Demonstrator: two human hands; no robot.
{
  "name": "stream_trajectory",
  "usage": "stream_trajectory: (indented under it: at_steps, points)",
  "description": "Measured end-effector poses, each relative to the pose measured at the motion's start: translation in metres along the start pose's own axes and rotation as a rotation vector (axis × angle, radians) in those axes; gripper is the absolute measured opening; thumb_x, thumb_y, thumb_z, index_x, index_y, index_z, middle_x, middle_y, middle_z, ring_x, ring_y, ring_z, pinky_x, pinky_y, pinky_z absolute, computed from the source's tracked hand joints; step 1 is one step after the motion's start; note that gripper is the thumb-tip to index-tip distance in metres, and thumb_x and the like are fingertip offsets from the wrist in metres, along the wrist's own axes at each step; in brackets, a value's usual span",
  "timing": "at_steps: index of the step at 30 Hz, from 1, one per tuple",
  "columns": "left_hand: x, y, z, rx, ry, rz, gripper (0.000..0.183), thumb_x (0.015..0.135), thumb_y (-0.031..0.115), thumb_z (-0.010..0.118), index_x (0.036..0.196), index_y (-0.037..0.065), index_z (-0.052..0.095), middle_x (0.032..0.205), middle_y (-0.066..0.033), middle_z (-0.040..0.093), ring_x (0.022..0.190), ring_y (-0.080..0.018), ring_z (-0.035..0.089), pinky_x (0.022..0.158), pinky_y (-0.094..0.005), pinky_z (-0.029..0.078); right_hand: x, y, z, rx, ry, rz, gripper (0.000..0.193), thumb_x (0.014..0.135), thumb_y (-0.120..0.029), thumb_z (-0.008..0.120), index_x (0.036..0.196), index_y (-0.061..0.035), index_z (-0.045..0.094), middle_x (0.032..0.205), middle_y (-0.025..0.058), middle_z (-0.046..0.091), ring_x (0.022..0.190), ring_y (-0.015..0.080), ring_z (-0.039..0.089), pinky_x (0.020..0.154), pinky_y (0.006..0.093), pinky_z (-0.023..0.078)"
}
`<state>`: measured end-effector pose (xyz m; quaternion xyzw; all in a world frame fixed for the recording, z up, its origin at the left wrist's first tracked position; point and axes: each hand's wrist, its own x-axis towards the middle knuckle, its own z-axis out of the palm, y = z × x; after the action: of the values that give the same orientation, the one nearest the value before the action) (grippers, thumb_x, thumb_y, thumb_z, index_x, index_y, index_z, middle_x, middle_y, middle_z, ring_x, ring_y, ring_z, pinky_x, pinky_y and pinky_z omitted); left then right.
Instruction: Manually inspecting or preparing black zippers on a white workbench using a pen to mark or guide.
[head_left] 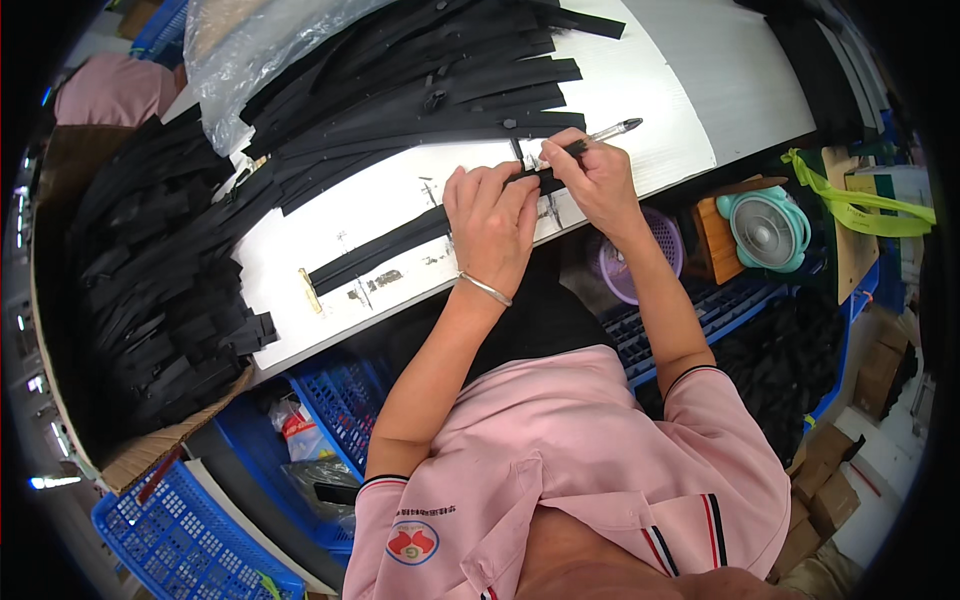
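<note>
A long black fabric strip (pixel 385 252) lies slantwise along the near edge of the white worktable (pixel 330 225). My left hand (pixel 490 220), with a bangle at the wrist, holds the strip down near its right end, its fingers bent and close together. Pinched in my right hand (pixel 603 185) is a clear-barrelled pen (pixel 615 130), its dark end pointing up to the right. The pen's other end is by the strip, close to my left fingertips. Dark marks show on the white surface around the strip.
A pile of black strips (pixel 420 100) covers the table's far side, beside a clear plastic bag (pixel 225 80). More strips fill a cardboard box (pixel 150 440) at left. A turquoise fan (pixel 765 228), purple basket (pixel 655 250) and blue crates (pixel 190 530) stand around the table.
</note>
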<state>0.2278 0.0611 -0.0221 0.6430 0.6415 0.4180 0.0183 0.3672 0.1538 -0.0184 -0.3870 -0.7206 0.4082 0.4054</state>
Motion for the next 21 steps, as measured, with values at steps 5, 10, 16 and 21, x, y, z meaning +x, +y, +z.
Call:
stream_trajectory:
  at_steps: [5,10,16,21]
  points:
    - [0.000,0.000,0.000,-0.004,-0.010,0.002,0.015,0.082,0.007,0.075,0.098,0.008,0.074,0.109,-0.0047,0.067,0.106,-0.0275,0.059,0.110,-0.0518,0.037,-0.001,-0.002,-0.003,0.062,0.013,0.009,0.017,0.095,-0.011,0.068,0.087,0.0038,0.070,0.071,0.0066,0.068,0.056,0.0104,0.056,0.052,0.0281,0.043]
    - [-0.001,-0.001,0.002,0.011,0.033,0.004,0.013,0.082,0.009,0.078,0.095,0.009,0.075,0.106,-0.0019,0.070,0.099,-0.0244,0.062,0.104,-0.0480,0.041,-0.004,-0.001,-0.007,0.099,-0.080,-0.016,0.015,0.092,-0.009,0.067,0.083,0.0029,0.070,0.069,0.0070,0.069,0.058,0.0110,0.060,0.054,0.0281,0.046]
    - [-0.001,-0.001,-0.002,-0.036,0.017,-0.002,0.017,0.082,0.005,0.074,0.097,0.010,0.075,0.110,-0.0052,0.069,0.105,-0.0286,0.061,0.105,-0.0501,0.040,-0.006,0.000,-0.012,0.020,-0.131,0.055,0.017,0.092,-0.011,0.066,0.080,0.0017,0.069,0.066,0.0060,0.068,0.063,0.0107,0.066,0.058,0.0274,0.051]
    - [0.001,-0.004,-0.007,0.223,-0.109,-0.032,0.047,0.090,-0.002,0.058,0.134,0.011,0.063,0.151,-0.0124,0.048,0.144,-0.0348,0.040,0.118,-0.0654,0.019,-0.010,0.001,-0.015,0.200,-0.001,-0.013,0.017,0.097,-0.002,0.059,0.083,0.0050,0.067,0.078,0.0062,0.067,0.067,0.0103,0.059,0.062,0.0245,0.046]
